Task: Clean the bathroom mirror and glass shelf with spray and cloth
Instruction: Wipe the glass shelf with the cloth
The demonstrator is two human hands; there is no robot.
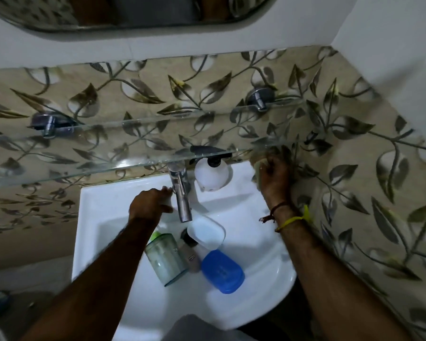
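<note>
Both hands busy: right hand grips a cloth against the shelf edge, left hand rests loose-fingered beside the tap.

The mirror is cut off by the top edge; the cloth is blurred, mostly hidden behind the right hand.

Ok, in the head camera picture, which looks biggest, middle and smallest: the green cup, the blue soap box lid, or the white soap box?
1. Green cup, which looks largest.
2. Blue soap box lid.
3. White soap box, which looks smallest.
The lid and the white box look close in size, and the lid lies a little nearer the camera, so their order is unsure.
</note>
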